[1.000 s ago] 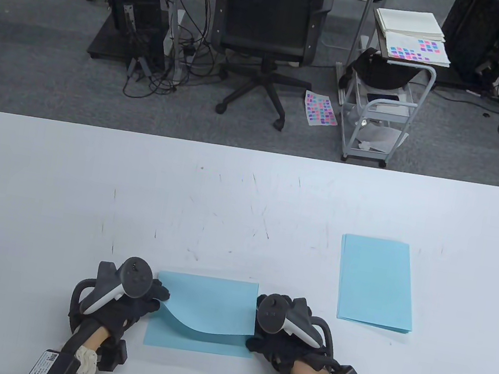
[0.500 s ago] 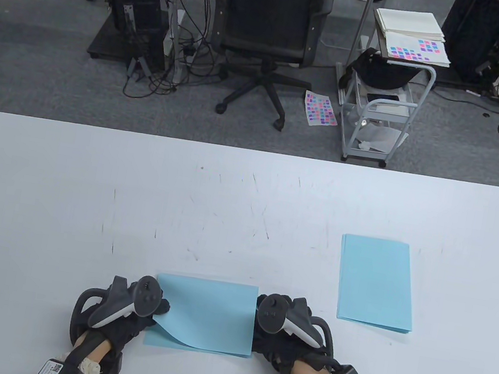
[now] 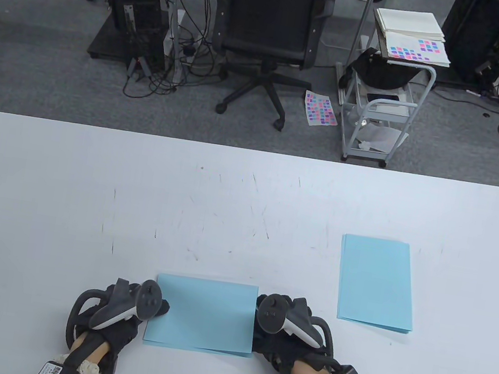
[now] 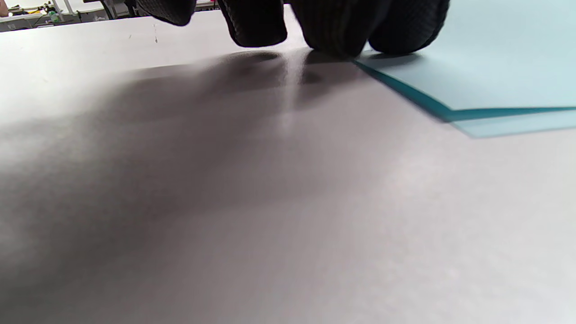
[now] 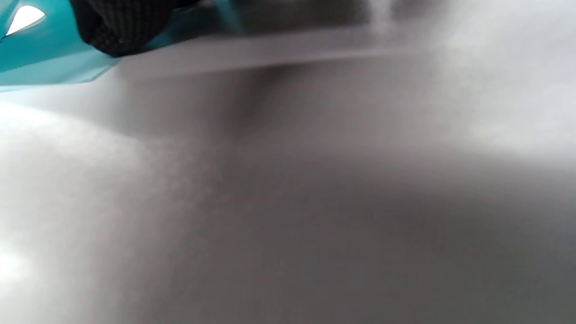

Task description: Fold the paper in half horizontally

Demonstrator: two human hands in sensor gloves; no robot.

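Now the paper [image 3: 203,314] lies flatter than before — left hand [image 3: 123,313] presses its edge with straight fingertips, right hand [image 3: 283,332] pinches the opposite edge.

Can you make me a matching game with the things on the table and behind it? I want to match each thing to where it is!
Things:
1. folded sheet
2. paper stack
3. chair
4. cart

Places:
A. on the floor behind the table, middle
B. between the two hands
C. on the floor, right of the chair
D. on the table, far right

Pairs: 1-B, 2-D, 3-A, 4-C
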